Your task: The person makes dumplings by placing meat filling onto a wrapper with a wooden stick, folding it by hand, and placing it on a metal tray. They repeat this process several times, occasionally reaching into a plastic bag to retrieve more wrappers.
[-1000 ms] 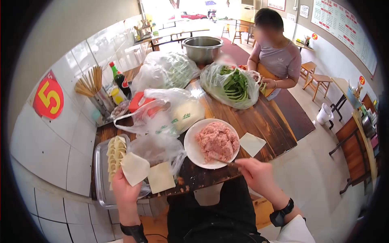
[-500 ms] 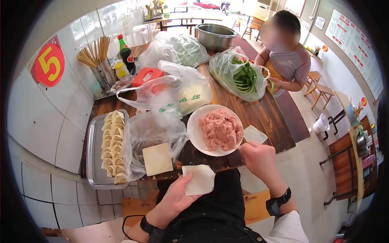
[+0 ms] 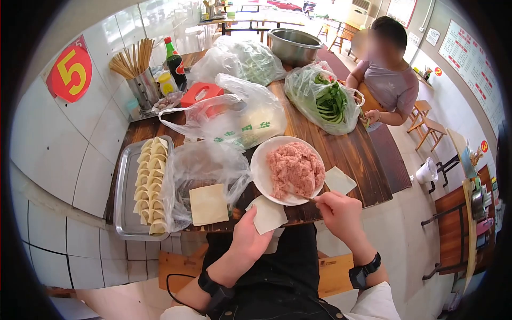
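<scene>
In my left hand (image 3: 249,240) a square wonton wrapper (image 3: 268,214) is held by its left side, just in front of the white plate (image 3: 259,184). A mound of minced meat (image 3: 296,168) lies on that plate. My right hand (image 3: 339,213) pinches a thin wooden stick (image 3: 305,198), whose tip reaches over the plate's near rim beside the meat. One loose wrapper (image 3: 340,181) lies right of the plate. A stack of wrappers (image 3: 208,205) rests on a clear plastic bag to the left. Folded wontons (image 3: 151,184) stand in rows on a metal tray (image 3: 126,205).
Plastic bags (image 3: 250,120), a red box (image 3: 201,96), a sauce bottle (image 3: 174,61) and a chopstick holder (image 3: 143,88) stand farther back. Beyond are a big metal pot (image 3: 295,47) and a bag of greens (image 3: 328,106). Another person (image 3: 386,80) handles greens at the table's right side.
My left hand has moved the wrapper up and forward, close to the plate's near rim. My right hand has shifted slightly, and the stick now shows over the rim. The view has turned a little.
</scene>
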Demonstrator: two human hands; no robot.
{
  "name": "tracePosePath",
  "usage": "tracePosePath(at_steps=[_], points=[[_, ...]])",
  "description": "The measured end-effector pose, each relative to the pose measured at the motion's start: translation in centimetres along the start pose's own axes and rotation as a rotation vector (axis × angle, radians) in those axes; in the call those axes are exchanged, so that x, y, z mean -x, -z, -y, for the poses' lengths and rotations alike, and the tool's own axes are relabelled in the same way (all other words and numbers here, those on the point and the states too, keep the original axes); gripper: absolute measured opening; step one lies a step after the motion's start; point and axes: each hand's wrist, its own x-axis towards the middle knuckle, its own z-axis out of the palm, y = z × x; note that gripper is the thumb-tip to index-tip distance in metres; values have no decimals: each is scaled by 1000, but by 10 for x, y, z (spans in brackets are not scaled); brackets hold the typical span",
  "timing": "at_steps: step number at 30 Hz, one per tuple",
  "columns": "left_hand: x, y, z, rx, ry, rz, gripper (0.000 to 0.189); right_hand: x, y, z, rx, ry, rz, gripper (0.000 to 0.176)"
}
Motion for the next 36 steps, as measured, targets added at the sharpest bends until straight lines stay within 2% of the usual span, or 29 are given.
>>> tracePosePath(at_steps=[3,6,10,12,18,22,24,26,27,28,30,31,32,34,36], points=[[-1,-8,0,-1,-18,-40,44,-3,-4,1,19,-29,-12,3],[-3,-10,-1,-18,-6,-16,44,-1,-15,-1,-48,58,-15,3],[-4,-13,-5,-10,7,-12,44,6,-7,6,-194,-1,14,1],[-8,-5,-8,57,60,79,44,15,-8,11,-261,-6,7,2],[-6,-8,-12,87,86,17,45,47,-32,25,53,125,-142,18],[3,-8,-17,89,96,39,46,45,-10,13,63,145,-136,18],[9,-7,-21,106,109,27,43,40,-2,12,-31,146,-137,12],[22,-10,-24,66,94,9,45,36,0,16,-323,-85,-182,5],[26,-11,-25,25,84,-5,46,38,-1,13,-418,-176,-81,3],[29,-9,-26,23,85,-5,46,37,-9,13,-418,-178,-83,3],[35,-5,-25,117,154,240,46,34,-30,19,-1126,-483,4,10],[35,-7,-22,115,159,243,46,30,-32,24,-1163,-525,104,15],[34,-9,-18,146,153,279,45,26,-42,34,-1268,-537,57,17],[33,-17,-10,176,149,316,45,26,-52,43,-1567,-634,133,20],[35,-26,-1,7,4,181,44,25,-57,51,-1556,-663,77,19]])
